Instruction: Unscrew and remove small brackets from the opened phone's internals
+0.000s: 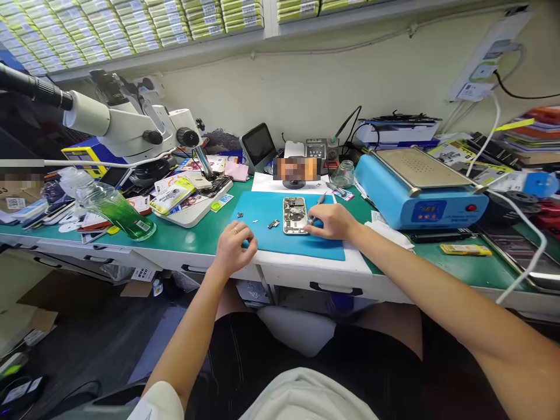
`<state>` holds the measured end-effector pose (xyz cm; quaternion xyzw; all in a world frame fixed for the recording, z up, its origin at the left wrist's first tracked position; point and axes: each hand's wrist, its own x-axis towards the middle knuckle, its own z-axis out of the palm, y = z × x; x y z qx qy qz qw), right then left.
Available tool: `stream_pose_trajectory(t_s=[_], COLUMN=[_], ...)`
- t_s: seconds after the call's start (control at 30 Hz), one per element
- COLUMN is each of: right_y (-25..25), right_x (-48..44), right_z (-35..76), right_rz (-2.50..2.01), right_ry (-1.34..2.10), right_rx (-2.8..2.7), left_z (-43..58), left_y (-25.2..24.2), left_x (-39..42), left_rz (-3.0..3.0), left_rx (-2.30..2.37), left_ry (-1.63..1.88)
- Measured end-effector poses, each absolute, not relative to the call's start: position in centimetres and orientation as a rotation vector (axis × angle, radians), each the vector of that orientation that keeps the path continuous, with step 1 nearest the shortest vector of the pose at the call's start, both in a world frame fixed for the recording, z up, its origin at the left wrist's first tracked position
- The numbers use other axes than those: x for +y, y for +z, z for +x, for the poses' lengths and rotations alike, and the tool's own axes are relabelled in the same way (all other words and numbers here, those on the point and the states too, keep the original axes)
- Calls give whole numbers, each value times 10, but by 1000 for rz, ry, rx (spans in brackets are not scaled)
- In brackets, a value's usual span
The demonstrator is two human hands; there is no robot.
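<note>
An opened phone point(296, 216) lies on the blue mat point(315, 248), its inner parts showing. My right hand point(333, 221) is at the phone's right edge, fingers pinched around a slim screwdriver point(321, 199) whose grey end sticks up above the hand. Its tip is hidden by the fingers. My left hand point(236, 248), with a ring on one finger, is loosely curled at the mat's front left edge, and I see nothing in it. Between the left hand and the phone lie a small dark phone part point(273, 223) and a tiny white piece point(255, 221). Another small dark part point(240, 215) sits farther left.
A microscope point(144, 131) and a bottle of green liquid point(118, 210) stand to the left. Behind the mat are a small screen point(258, 147) and a glass jar point(344, 174). A blue heating-plate machine point(420, 192) stands to the right, with a white cable point(536, 256) beyond it.
</note>
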<state>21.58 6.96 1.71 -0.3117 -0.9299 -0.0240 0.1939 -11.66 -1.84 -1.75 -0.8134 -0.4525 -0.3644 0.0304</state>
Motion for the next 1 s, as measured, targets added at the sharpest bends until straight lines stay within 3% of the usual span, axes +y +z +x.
stream_pose_trajectory(t_s=[0.7,1.0], right_y=[19,21], right_x=[74,67], right_z=[221,214], right_rz=[-1055,-962], right_ry=[-15,94], right_rx=[-2240,-2200], left_z=[-105,-35], left_y=[-10,-5], left_x=[-23,-34], left_rz=[-2432,-2585], left_rx=[-1572,-1455], left_ry=[-1053,-1013])
